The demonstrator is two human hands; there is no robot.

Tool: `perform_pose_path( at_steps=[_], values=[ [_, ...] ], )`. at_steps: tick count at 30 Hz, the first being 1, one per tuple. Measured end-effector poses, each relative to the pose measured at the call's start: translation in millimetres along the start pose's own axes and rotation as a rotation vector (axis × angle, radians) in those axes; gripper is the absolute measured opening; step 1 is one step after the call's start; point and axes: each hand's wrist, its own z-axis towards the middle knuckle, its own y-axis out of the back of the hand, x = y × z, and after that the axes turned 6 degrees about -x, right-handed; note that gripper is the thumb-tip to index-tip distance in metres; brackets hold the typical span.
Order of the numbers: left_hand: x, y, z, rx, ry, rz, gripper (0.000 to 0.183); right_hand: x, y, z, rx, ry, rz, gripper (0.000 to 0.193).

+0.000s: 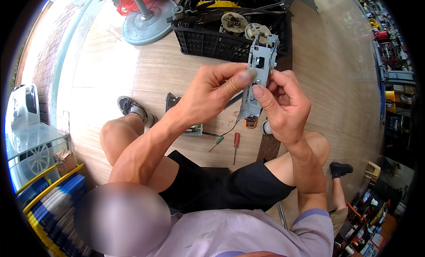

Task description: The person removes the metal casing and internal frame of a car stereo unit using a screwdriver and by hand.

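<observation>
Both my hands hold a long grey metal bracket (261, 57) with cutouts, raised in front of me and slanting away toward the crate. My left hand (214, 91) grips its left edge, thumb pressed on the face. On the other side my right hand (285, 99) pinches the lower part between thumb and fingers; its fingertips are partly hidden behind the metal. A thin dark cable runs on the floor below the bracket's lower end. Under my hands lie a green-handled screwdriver (217, 143), a red-handled screwdriver (237, 142) and an orange meter (250, 122).
Ahead stands a black plastic crate (208, 46) full of mechanical parts, with a round stand base (148, 26) to its left. A dark boxy part (172, 101) is partly hidden by my left arm. Another person's shoe (341, 169) is at right, near crowded shelves (389, 57).
</observation>
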Motion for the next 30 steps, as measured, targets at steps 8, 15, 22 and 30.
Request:
perform_pose_path(
  at_steps=[8,15,22,30],
  values=[
    [3.8,-0.1,-2.2,-0.032,0.000,0.015,0.035,-1.9,-0.1,-2.6,0.029,-0.015,0.028,0.032],
    [1.7,-0.2,-4.9,-0.037,0.009,0.022,0.035,0.4,-1.2,-5.2,0.050,-0.129,0.129,0.032],
    [5.8,-3.2,-3.9,-0.082,-0.032,-0.039,0.038,0.4,-4.0,-2.4,0.045,-0.177,0.187,0.031],
    [6.5,0.7,-5.7,-0.021,0.019,-0.043,0.040,5.8,-6.8,-3.4,0.031,-0.236,0.214,0.030]
  ],
)
